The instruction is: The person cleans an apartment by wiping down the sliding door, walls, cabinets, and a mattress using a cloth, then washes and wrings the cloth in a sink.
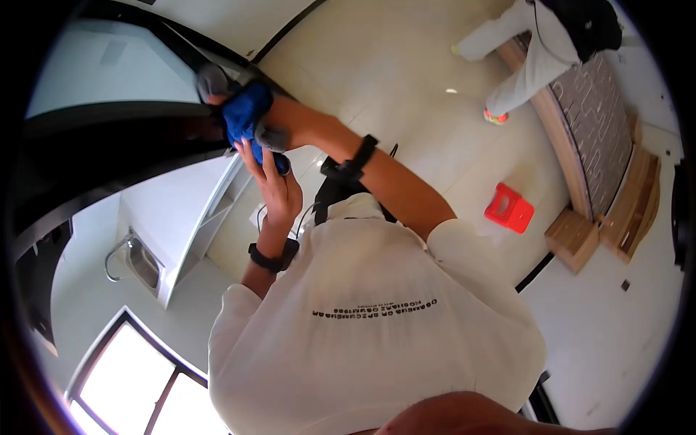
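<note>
A blue and grey cloth point(246, 109) is bunched at the end of a dark-framed panel point(123, 138) in the upper left. My right hand point(284, 119) grips the cloth, which hides most of its fingers; a blurred fingertip shows at the cloth's far side. Just below, my left hand point(274, 181) has its fingers bent against the lower part of the same cloth, with the thumb side partly hidden. Both wrists wear black bands.
A person in white trousers point(536, 65) stands at the upper right beside a wooden bed frame point(562, 145). A red stool point(510, 208) is on the tiled floor. Wooden drawers point(573, 239) lie at the right. A sink point(143, 262) and a window point(130, 370) are at the lower left.
</note>
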The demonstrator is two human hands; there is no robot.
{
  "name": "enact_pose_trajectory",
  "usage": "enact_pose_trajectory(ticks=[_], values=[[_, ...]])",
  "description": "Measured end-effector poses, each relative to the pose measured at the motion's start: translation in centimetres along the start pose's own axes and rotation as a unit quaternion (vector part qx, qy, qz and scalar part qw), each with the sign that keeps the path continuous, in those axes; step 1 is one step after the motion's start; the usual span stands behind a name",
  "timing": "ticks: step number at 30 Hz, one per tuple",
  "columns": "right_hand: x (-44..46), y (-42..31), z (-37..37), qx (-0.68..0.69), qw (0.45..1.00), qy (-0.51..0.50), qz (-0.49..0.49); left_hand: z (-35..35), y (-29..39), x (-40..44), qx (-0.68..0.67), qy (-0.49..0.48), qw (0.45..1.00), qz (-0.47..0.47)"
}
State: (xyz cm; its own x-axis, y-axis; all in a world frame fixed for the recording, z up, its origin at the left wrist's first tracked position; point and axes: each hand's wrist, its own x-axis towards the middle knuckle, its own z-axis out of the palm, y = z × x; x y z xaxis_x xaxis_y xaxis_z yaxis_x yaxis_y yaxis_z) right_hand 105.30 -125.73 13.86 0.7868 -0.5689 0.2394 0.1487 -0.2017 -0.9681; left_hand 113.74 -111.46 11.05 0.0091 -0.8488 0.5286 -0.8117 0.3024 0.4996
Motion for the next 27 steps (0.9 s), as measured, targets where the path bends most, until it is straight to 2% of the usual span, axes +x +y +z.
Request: enact_pose_trajectory(ticks=[1, 2, 3, 4, 6, 7, 8, 9, 10, 11, 12, 13, 15, 16, 17, 19, 21, 22, 24, 25, 27], values=[[-0.7, -0.9, 2.8, -0.046, 0.993, 0.070, -0.085, -1.8, 0.4, -1.3, 0.019, -0.006, 1.000, 0.002], [0.7, -0.4, 1.5, -0.086, 0.975, 0.114, -0.170, -0.8, 0.1, 0.3, 0.020, 0.014, 1.000, -0.007], [1.7, -0.2, 0.2, -0.160, 0.958, 0.106, -0.212, -0.4, 0.2, 1.5, 0.034, 0.013, 0.999, -0.016], [0.9, 0.7, 1.9, -0.164, 0.957, 0.105, -0.214, -1.4, 0.9, 0.0, 0.044, 0.004, 0.999, -0.016], [2.0, 4.5, -0.6, -0.067, 0.991, -0.083, -0.077, 1.3, 1.8, 1.5, 0.017, 0.096, 0.995, -0.037], [0.7, 4.6, -0.3, -0.051, 0.993, -0.096, -0.050, 0.4, 4.6, 1.1, 0.061, 0.080, 0.993, -0.058], [0.2, 4.9, -1.3, -0.090, 0.990, -0.072, -0.079, 2.5, 4.7, 3.8, 0.106, 0.087, 0.988, -0.070], [-0.6, 5.5, -1.7, -0.103, 0.989, -0.065, -0.087, 3.7, 4.6, 5.7, 0.070, 0.096, 0.990, -0.076], [-1.6, 5.1, -1.0, -0.111, 0.988, -0.060, -0.094, 1.7, 6.2, 4.3, 0.035, 0.094, 0.992, -0.082], [-1.6, 6.6, -3.1, -0.115, 0.986, -0.071, -0.097, 4.8, 6.4, 7.1, 0.063, 0.072, 0.986, -0.136], [-1.4, 7.5, -4.4, -0.118, 0.986, -0.076, -0.094, 6.2, 5.6, 8.3, 0.063, 0.089, 0.984, -0.141], [-1.5, 8.1, -5.3, -0.119, 0.985, -0.078, -0.095, 5.1, 5.7, 7.1, 0.031, 0.061, 0.986, -0.152], [0.2, 10.9, -10.3, -0.119, 0.983, -0.090, -0.104, 9.4, 2.1, 10.2, 0.019, 0.019, 0.985, -0.171], [0.4, 12.7, -12.5, -0.104, 0.985, -0.100, -0.096, 11.7, -0.1, 11.7, 0.044, -0.036, 0.984, -0.171], [0.8, 12.2, -12.0, -0.091, 0.986, -0.099, -0.097, 9.3, 0.0, 10.7, 0.051, -0.033, 0.984, -0.166], [2.5, 15.2, -15.1, 0.032, 0.994, -0.074, -0.078, 11.5, -1.1, 14.0, 0.074, -0.051, 0.978, -0.188], [3.1, 15.2, -16.9, 0.080, 0.992, -0.049, -0.081, 11.9, -0.6, 15.8, -0.033, -0.040, 0.984, -0.172], [6.0, 15.2, -21.1, -0.158, 0.971, -0.088, -0.159, 12.9, -3.7, 18.1, -0.042, -0.092, 0.974, -0.202], [5.1, 12.2, -22.4, -0.165, 0.968, -0.109, -0.154, 12.0, -2.9, 18.3, -0.039, -0.036, 0.982, -0.179], [7.1, 14.4, -25.8, -0.163, 0.966, -0.120, -0.164, 14.3, -5.5, 21.1, -0.031, -0.024, 0.982, -0.182], [5.7, 15.0, -28.0, -0.250, 0.963, -0.103, 0.002, 15.1, -6.3, 22.2, -0.077, 0.060, 0.947, -0.308]])
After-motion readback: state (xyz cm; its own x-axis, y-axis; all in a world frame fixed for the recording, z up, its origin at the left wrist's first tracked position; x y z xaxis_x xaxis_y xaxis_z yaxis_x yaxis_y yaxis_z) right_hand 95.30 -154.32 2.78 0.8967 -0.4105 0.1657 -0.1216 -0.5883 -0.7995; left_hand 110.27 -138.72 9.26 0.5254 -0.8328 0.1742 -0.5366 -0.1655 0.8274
